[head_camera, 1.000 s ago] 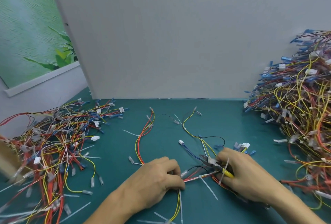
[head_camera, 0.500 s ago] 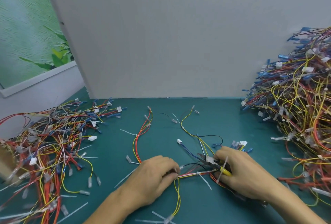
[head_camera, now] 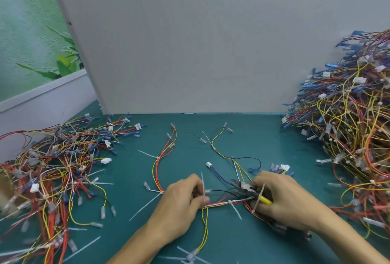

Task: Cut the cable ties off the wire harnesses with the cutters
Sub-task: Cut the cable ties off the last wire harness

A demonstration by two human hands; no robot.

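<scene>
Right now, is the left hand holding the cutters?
No, the right hand grips the cutters, while the left hand pinches the harness.

I see a smooth, matt teal table top [head_camera: 263, 137]. The cutters [head_camera: 245, 188] have a dull dark metal head and a glossy yellow plastic grip. The cable ties [head_camera: 235, 211] look like pale translucent plastic, and the wires [head_camera: 157, 170] have smooth coloured plastic coats. The far board [head_camera: 190, 42] is matt grey.

Cutters [head_camera: 244, 187] half under R hand [head_camera: 285, 200]
</scene>
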